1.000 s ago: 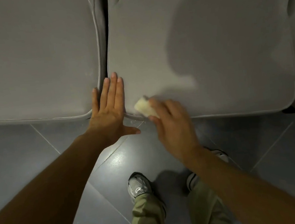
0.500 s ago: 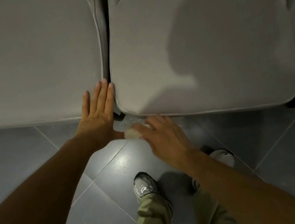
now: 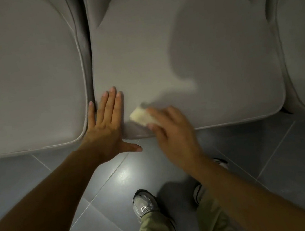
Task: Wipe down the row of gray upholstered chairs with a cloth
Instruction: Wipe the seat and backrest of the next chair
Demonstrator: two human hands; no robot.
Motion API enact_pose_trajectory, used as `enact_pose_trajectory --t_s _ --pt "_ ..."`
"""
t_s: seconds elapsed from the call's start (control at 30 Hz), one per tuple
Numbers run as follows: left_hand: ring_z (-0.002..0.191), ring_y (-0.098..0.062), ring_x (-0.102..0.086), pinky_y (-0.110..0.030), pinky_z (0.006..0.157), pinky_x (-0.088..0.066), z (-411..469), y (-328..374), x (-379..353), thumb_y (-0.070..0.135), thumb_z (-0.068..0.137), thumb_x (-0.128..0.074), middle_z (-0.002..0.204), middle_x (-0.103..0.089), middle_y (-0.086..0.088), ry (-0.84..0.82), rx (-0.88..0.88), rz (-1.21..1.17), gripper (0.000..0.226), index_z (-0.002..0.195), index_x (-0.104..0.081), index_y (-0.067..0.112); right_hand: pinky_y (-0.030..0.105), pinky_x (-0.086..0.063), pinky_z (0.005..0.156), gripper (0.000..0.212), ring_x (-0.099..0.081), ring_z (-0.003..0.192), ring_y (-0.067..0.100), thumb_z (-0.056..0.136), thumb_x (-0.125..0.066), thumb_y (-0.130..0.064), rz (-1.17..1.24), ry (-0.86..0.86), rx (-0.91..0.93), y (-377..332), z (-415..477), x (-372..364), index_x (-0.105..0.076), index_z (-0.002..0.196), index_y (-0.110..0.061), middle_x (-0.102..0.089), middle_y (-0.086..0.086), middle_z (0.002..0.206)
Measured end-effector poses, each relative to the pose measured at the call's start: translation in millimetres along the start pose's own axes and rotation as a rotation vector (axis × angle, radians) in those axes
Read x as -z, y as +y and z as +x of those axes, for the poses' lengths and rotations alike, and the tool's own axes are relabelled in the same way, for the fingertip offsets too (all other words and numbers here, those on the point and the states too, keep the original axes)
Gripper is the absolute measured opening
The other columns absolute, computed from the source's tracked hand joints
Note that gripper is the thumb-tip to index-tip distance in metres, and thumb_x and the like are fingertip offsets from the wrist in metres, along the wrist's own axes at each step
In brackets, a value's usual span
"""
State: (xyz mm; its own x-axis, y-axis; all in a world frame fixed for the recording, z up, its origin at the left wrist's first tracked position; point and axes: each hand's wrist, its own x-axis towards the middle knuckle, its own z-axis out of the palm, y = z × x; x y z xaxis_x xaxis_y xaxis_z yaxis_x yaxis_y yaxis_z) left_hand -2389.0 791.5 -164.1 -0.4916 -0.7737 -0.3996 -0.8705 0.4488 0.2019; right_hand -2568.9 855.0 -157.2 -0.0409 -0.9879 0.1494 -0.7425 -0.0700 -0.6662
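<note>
At the left, one gray seat (image 3: 24,83) is butting against the middle seat (image 3: 187,49). I am laying my left hand (image 3: 106,124) flat, fingers straight, on that middle seat's near-left corner, probably steadying the cushion. Just right, my right hand (image 3: 171,132) is curling around the pale cloth (image 3: 142,116), pressing it against the near edge.
</note>
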Motion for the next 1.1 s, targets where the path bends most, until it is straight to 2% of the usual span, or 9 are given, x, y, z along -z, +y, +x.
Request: enact_pose_trajectory --t_s 0.17,0.3,0.37,0.43,0.53,0.63,0.83,1.0,1.1 --pt "0.139 -0.017 0.032 -0.039 0.109 0.024 35 42 19 0.081 0.051 -0.042 0.154 0.032 -0.004 -0.01 0.088 -0.176 0.134 0.144 0.028 0.013 0.032 -0.036 0.077 0.038 -0.055 0.09 0.037 0.087 -0.06 -0.017 -0.186 0.419 -0.369 74 42 90 -0.059 0.124 -0.006 -0.054 0.026 0.102" --pt "0.139 -0.02 0.032 -0.045 0.111 0.021 48 53 24 0.082 0.048 -0.041 0.152 0.035 -0.006 -0.056 0.14 -0.134 0.139 0.144 0.029 0.011 0.039 -0.034 0.087 0.042 -0.049 0.108 0.038 0.095 -0.05 -0.024 -0.374 0.377 -0.72 125 46 112 -0.049 0.134 -0.012 -0.05 0.024 0.121" --pt "0.139 -0.02 0.033 -0.046 0.111 0.021 53 53 27 0.083 0.046 -0.042 0.152 0.035 -0.006 -0.086 0.141 -0.11 0.141 0.144 0.029 0.011 0.041 -0.039 0.078 0.044 -0.053 0.096 0.039 0.09 -0.045 -0.028 -0.419 0.322 -0.615 114 42 83 -0.054 0.13 -0.009 -0.055 0.024 0.107" --pt "0.137 -0.017 0.035 -0.044 0.11 0.022 57 55 30 0.083 0.044 -0.043 0.152 0.035 -0.006 -0.105 0.141 -0.086 0.142 0.144 0.03 0.012 0.04 -0.046 0.068 0.046 -0.056 0.079 0.037 0.084 -0.043 -0.029 -0.294 0.202 -0.314 83 38 54 -0.062 0.12 -0.008 -0.058 0.02 0.089" --pt "0.134 -0.015 0.036 -0.041 0.109 0.023 65 60 33 0.085 0.045 -0.044 0.153 0.034 -0.005 -0.101 0.135 -0.082 0.142 0.143 0.029 0.014 0.037 -0.046 0.068 0.04 -0.057 0.076 0.034 0.084 -0.049 -0.026 -0.09 0.06 -0.089 65 41 50 -0.065 0.117 -0.01 -0.059 0.015 0.085" --pt "0.135 -0.012 0.033 -0.035 0.109 0.023 72 65 38 0.096 0.05 -0.044 0.152 0.032 0.001 -0.053 0.129 -0.109 0.141 0.139 0.03 0.017 0.036 -0.036 0.071 0.039 -0.056 0.08 0.037 0.086 -0.05 -0.026 -0.165 0.189 -0.171 101 69 82 -0.063 0.117 -0.006 -0.058 0.021 0.09" --pt "0.131 -0.011 0.036 -0.036 0.111 0.02 95 75 50 0.084 0.06 -0.035 0.138 0.043 0.005 -0.109 0.254 -0.123 0.119 0.129 0.039 0.021 0.041 -0.032 0.08 0.05 -0.052 0.099 0.044 0.087 -0.043 -0.029 -0.344 0.328 -0.589 181 111 134 -0.052 0.127 -0.001 -0.052 0.031 0.11" --pt "0.129 -0.01 0.038 -0.035 0.11 0.02 108 77 58 0.091 0.06 -0.032 0.135 0.045 0.006 -0.13 0.293 -0.141 0.121 0.126 0.042 0.021 0.036 -0.052 0.062 0.041 -0.062 0.079 0.037 0.086 -0.048 -0.031 -0.206 0.0 -0.073 119 130 77 -0.066 0.111 -0.006 -0.062 0.022 0.093" --pt "0.129 -0.009 0.038 -0.035 0.111 0.02 119 66 65 0.082 0.058 -0.031 0.136 0.045 0.006 -0.098 0.33 -0.162 0.116 0.126 0.041 0.021 0.039 -0.043 0.079 0.037 -0.055 0.098 0.037 0.091 -0.055 -0.024 -0.146 -0.015 -0.059 114 180 73 -0.058 0.125 -0.01 -0.058 0.021 0.11"
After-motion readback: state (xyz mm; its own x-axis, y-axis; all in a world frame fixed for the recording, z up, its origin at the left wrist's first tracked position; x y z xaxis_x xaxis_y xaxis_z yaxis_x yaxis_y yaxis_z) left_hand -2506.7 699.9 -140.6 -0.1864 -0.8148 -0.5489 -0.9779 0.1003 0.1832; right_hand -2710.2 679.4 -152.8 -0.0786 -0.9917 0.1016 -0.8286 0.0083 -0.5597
